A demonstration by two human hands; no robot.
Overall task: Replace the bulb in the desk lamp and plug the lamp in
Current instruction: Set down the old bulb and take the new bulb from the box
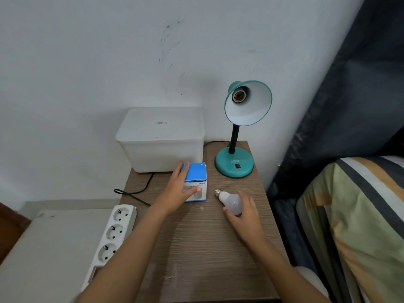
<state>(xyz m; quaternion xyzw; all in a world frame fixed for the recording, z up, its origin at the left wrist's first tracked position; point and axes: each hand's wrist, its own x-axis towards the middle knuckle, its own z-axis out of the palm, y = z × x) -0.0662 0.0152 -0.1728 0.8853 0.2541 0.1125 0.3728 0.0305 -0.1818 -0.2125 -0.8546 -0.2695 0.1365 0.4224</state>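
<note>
The right hand's fingertips (241,194) curled round the frosted white globe of the loose bulb (232,201), with the index finger over its far side and the thumb under its near side. The right hand (246,213) thus cupped the bulb from the right. The bulb lay on its side low over the table (196,248), its ribbed metal screw cap pointing far-left; whether it rested on the wood could not be told.

The left hand (180,189) gripped the bulb box (195,177), its fingers laid along the left face and its thumb pressed across the printed white front. The box was a small cardboard cube with a blue top. It stood on the table just in front of a matte white lidded bin (161,138).

Both bare forearms reached in from the near edge and slanted inward toward each other.

The lamp (235,132) stood in the table's far right corner, close to the right edge. It had a glossy teal round base (227,168) with a black switch and a black neck. Its teal cone shade (251,110), white inside, was tilted toward the camera, showing an open threaded socket (238,96). A black cord (133,192) looped off the left edge.

A white power strip (115,228) with round outlets lay along the table's left side. Streaked wood-grain tabletop lay open between the hands and toward the near edge. A striped bed cover (360,215) crowded the right side.
</note>
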